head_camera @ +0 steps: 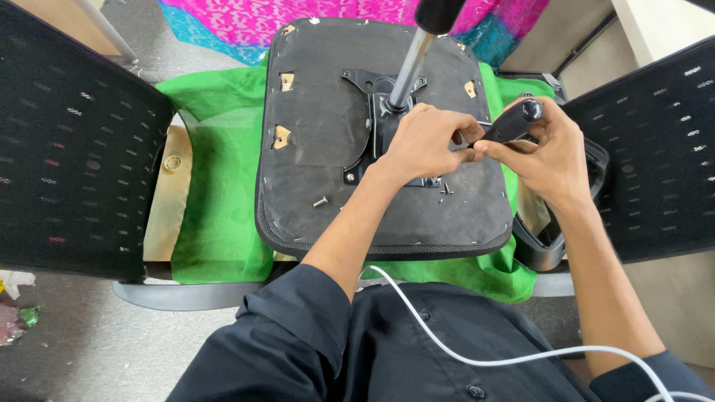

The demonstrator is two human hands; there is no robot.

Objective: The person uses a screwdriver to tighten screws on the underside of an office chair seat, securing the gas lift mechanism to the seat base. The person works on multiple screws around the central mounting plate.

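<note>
An upturned black chair seat [320, 149] lies on a green cloth [223, 193], its metal mounting plate [365, 97] and gas-lift column [410, 63] sticking up toward me. My left hand [424, 141] rests on the plate's right side, fingers pinched at the tip of a black-handled tool [514, 120]. My right hand [547, 152] grips that handle from the right. A loose bolt [321, 202] lies on the seat's underside near its front edge.
Black mesh chair backs stand at the left [67, 149] and right [655, 149]. A pink and teal cloth [298, 22] lies beyond the seat. A white cable [462, 357] runs across my dark shirt. A black armrest part [540, 246] sits at the seat's right.
</note>
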